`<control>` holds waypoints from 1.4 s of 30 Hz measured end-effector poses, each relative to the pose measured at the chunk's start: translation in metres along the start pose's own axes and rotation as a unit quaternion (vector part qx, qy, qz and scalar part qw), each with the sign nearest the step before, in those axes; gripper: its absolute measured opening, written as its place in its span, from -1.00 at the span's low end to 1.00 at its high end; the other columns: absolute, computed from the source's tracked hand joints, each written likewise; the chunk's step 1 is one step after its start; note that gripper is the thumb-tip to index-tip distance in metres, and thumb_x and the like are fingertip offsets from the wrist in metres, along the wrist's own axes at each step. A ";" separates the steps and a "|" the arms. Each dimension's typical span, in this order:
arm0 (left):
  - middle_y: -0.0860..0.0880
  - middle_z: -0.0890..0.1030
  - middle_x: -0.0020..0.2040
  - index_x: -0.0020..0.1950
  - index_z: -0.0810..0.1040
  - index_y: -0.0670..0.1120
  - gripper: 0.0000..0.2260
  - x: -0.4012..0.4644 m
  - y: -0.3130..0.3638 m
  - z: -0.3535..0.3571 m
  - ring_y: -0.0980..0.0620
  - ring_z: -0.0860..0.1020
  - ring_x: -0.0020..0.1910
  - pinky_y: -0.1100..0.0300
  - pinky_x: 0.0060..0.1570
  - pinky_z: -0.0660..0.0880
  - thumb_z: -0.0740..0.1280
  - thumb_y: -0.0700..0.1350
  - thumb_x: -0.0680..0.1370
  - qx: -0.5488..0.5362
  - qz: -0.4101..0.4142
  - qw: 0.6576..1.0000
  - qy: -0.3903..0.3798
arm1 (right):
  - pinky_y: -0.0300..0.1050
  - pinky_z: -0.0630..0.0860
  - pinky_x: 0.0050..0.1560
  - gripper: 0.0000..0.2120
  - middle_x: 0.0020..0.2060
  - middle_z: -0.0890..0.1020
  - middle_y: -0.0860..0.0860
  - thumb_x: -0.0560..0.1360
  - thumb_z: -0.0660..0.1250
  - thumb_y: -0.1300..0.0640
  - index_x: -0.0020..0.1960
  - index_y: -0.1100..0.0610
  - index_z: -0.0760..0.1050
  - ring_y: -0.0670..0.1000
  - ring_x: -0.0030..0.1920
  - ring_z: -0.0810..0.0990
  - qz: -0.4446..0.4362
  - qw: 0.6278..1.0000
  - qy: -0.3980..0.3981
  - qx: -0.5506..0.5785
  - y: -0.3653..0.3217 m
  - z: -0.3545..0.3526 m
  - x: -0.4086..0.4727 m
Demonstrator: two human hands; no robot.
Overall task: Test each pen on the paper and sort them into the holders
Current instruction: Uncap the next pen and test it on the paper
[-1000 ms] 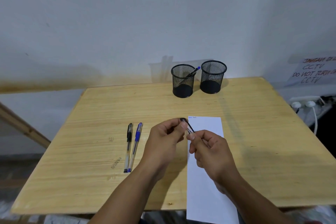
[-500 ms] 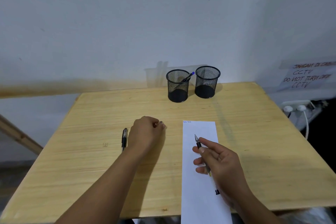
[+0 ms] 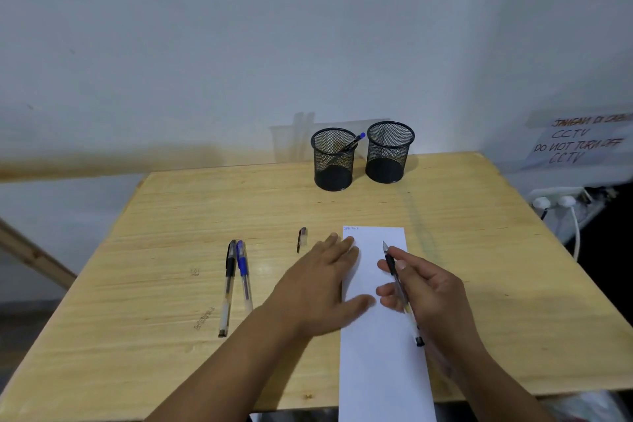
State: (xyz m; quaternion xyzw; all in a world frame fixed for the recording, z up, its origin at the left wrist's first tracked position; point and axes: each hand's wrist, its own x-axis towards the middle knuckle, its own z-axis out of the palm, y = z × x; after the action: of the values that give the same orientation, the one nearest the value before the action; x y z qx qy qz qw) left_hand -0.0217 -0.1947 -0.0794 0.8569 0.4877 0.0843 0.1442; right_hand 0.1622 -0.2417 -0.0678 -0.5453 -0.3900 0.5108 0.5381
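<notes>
Seeing right hand [image 3: 431, 295] pinching uncapped black pen [image 3: 399, 288], tip hovering over paper [image 3: 380, 353]. Left hand [image 3: 322, 288] lying flat, fingers straight, pressing paper's left edge. Pen cap [image 3: 302, 237] sitting just beyond left fingertips. Two capped pens [image 3: 236, 279] lying left of left hand. Two mesh holders [image 3: 363, 156] standing well beyond fingers, left one holding blue pen [image 3: 352, 142].

Pale wooden bench [image 3: 479, 250], white wall [image 3: 239, 44], handwritten CCTV notice [image 3: 579, 144] at right, white plugs [image 3: 553, 202] with cable below it, wooden beam [image 3: 30, 253] at left

wooden table [image 3: 479, 250], paper [image 3: 380, 370], pens [image 3: 236, 281], holders [image 3: 334, 161]
</notes>
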 end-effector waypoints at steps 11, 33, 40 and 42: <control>0.04 -0.18 0.62 0.61 -0.11 -0.02 -0.18 -0.028 0.007 0.027 0.09 -0.27 0.57 0.12 0.54 -0.21 -0.01 0.44 0.52 0.031 -0.053 0.998 0.015 | -0.09 0.66 -0.01 -0.76 -0.08 0.75 0.04 0.50 0.44 0.25 0.16 0.12 0.63 0.03 -0.05 0.74 -0.018 0.999 -0.007 -0.030 0.001 0.008 0.037; 0.04 0.05 0.62 0.60 0.11 -0.01 -0.11 -0.027 0.009 0.026 0.08 -0.12 0.59 0.20 0.48 -0.17 0.14 0.47 0.42 -0.004 -0.058 0.995 0.079 | 0.10 0.65 0.01 -0.86 -0.23 0.70 0.02 0.46 0.48 0.10 -0.14 0.00 0.51 0.01 -0.17 0.71 -0.102 0.971 0.006 -0.218 0.019 0.042 0.099; 0.10 0.05 0.62 0.60 0.10 0.02 -0.09 -0.025 0.010 0.023 0.13 -0.14 0.58 0.24 0.42 -0.20 0.17 0.50 0.40 -0.022 -0.062 0.995 0.081 | -0.28 0.59 -0.14 -0.87 -0.30 0.65 -0.09 0.49 0.45 0.14 -0.11 0.11 0.50 -0.18 -0.25 0.66 -0.149 0.953 0.019 -0.262 0.020 0.045 0.096; 0.10 0.05 0.62 0.60 0.11 0.02 -0.09 -0.026 0.010 0.022 0.13 -0.14 0.58 0.25 0.42 -0.21 0.18 0.50 0.39 -0.025 -0.063 0.994 0.084 | -0.44 0.51 -0.24 -0.86 -0.33 0.62 -0.18 0.49 0.44 0.15 -0.13 0.10 0.48 -0.28 -0.27 0.63 -0.169 0.945 0.029 -0.279 0.021 0.046 0.091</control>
State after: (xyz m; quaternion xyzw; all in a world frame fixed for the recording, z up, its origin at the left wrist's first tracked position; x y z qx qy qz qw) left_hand -0.0200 -0.2255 -0.0971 0.8102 0.5492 0.1587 0.1295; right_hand 0.1302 -0.1464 -0.0967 -0.6141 -0.5874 0.2671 0.4544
